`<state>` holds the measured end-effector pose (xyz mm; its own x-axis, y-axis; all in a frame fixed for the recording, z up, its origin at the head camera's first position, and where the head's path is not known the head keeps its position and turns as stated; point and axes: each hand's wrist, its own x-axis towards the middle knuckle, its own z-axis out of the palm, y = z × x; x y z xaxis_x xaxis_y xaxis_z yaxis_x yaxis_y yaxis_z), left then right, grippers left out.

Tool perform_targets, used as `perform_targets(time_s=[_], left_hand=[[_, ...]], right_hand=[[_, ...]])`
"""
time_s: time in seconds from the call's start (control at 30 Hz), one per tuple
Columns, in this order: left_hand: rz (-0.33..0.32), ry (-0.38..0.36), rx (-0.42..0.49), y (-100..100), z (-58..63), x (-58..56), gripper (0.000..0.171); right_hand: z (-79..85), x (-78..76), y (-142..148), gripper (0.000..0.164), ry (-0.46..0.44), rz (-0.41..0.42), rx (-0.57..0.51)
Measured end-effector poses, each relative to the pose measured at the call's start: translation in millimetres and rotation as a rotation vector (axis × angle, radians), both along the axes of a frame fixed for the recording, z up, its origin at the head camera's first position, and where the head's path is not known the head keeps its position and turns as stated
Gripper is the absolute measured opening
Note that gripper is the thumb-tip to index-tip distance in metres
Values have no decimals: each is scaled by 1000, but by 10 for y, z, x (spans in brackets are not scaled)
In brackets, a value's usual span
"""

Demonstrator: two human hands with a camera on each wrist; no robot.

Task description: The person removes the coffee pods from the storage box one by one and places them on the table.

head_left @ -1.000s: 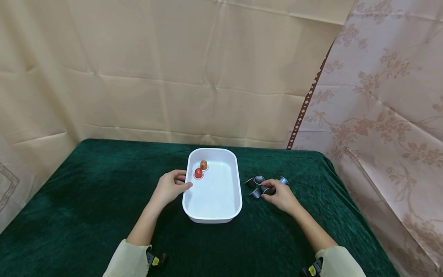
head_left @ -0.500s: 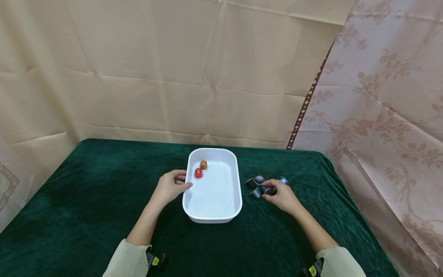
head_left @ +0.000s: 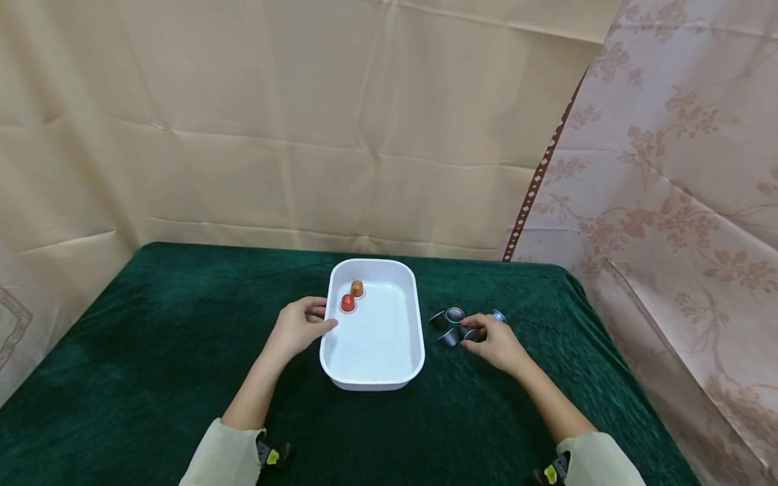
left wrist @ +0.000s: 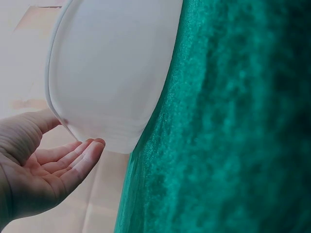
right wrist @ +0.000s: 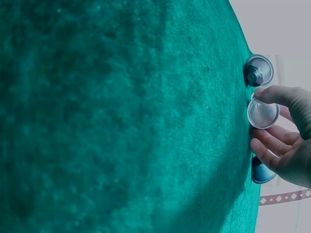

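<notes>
My left hand (head_left: 299, 327) holds the left rim of a white plastic tray (head_left: 377, 344), thumb over the edge and fingers along the outer wall. Inside the tray, near its far left corner, a red coffee capsule (head_left: 348, 303) and an orange coffee capsule (head_left: 356, 289) stand with their domes up. To the right of the tray, my right hand (head_left: 495, 344) pinches a dark coffee capsule (head_left: 471, 333) between thumb and fingers. In the right wrist view this capsule's round silver lid (right wrist: 263, 113) faces the camera, low against the cloth.
Around the right hand lie more capsules on their sides: a black one (head_left: 438, 320), one with its lid up (head_left: 454, 315), a grey-blue one (head_left: 449, 338) and a blue one (head_left: 499, 316). Dark green velvet cloth (head_left: 182, 337) covers the table. Beige curtain (head_left: 304, 135) hangs behind.
</notes>
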<state>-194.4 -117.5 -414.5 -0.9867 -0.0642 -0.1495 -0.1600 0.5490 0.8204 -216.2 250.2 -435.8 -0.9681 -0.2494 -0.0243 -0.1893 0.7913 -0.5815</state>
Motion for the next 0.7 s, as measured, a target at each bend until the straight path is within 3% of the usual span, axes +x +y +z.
perform_targets(time_s=[0.7], left_hand=[[-7, 8, -7, 1, -30, -5, 49]], right_hand=[[103, 35, 55, 35, 49, -9, -32]])
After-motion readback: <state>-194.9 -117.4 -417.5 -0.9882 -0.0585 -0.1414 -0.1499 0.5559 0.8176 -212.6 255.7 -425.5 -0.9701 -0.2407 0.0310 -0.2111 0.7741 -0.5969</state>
